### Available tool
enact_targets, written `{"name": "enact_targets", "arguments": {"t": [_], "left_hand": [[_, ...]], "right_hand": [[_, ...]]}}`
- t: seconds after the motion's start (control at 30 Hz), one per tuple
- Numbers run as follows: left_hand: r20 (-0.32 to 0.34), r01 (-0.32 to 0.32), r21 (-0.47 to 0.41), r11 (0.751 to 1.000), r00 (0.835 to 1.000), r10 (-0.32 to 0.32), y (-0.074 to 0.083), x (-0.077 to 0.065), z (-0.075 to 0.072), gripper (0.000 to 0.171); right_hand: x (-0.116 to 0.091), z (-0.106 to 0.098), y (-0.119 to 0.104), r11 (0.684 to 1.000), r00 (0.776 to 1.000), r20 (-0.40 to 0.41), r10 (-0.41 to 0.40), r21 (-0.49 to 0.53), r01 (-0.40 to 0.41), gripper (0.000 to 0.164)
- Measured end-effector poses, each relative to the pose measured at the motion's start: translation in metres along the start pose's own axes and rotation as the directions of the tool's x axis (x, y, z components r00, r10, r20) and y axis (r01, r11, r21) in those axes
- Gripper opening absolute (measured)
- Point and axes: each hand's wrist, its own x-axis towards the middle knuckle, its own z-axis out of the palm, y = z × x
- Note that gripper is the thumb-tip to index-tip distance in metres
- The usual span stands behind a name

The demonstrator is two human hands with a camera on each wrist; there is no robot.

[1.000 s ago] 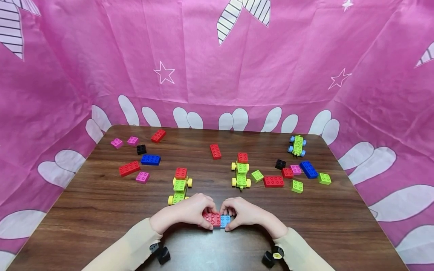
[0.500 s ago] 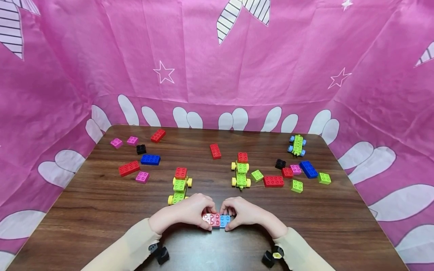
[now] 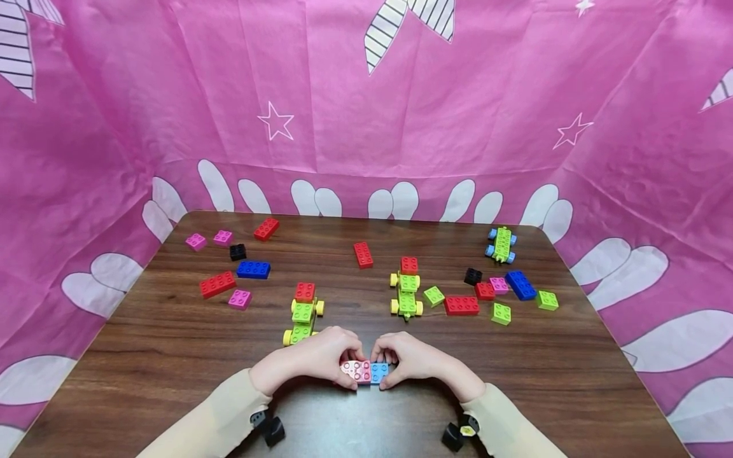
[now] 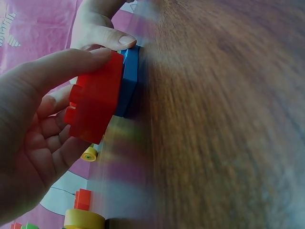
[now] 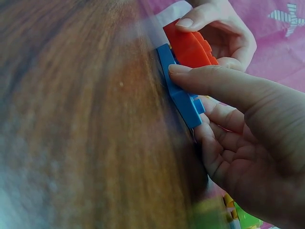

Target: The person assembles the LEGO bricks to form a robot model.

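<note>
The left hand (image 3: 328,350) holds a glossy red rectangular plastic brick with round studs (image 4: 97,105), its fingers narrowed to a pinch across the sides, while the fingers of the right hand (image 3: 409,356) pinch a blue studded plastic brick (image 3: 379,373) the same way. The two bricks meet end over end at the near middle of the brown wood-grain table (image 3: 172,381), the red one sitting higher and overlapping part of the blue. Whether the studs are fully seated cannot be told. If they are not, uneven pressure could leave the red brick crooked or pop it loose, and pushing on its overhanging end could lever the blue one up. The left wrist, close to the lime-green toy car with yellow wheels (image 3: 301,313), could knock it with a sideways sweep. No brand, label or writing is legible on any brick; the pink printed cloth (image 3: 343,127) shows only stars, stripes and pale rounded shapes.
</note>
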Motion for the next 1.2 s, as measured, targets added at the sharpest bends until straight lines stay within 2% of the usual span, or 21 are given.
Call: {"name": "enact_targets", "arguments": {"t": [0.43,0.83,1.2], "left_hand": [[0.005,-0.003,0.019,1.0,1.0,0.003,-0.0014,0.0036,-0.0009,0.029],[0.007,0.04,-0.054,0.998,0.999,-0.04,-0.005,0.005,0.0004,0.026],[0.034,0.061,0.006,0.998,0.998,-0.061,0.0003,0.0067,-0.0011,0.028]], "right_hand": [[0.0013,0.0002,0.0014,1.0,1.0,-0.005,-0.015,0.005,0.015,0.033],[0.0018,-0.0008,0.0012,1.0,1.0,0.004,-0.005,0.013,0.005,0.033],[0.0012,-0.0005,0.0017,1.0,1.0,0.003,-0.001,0.019,0.001,0.033]]}}
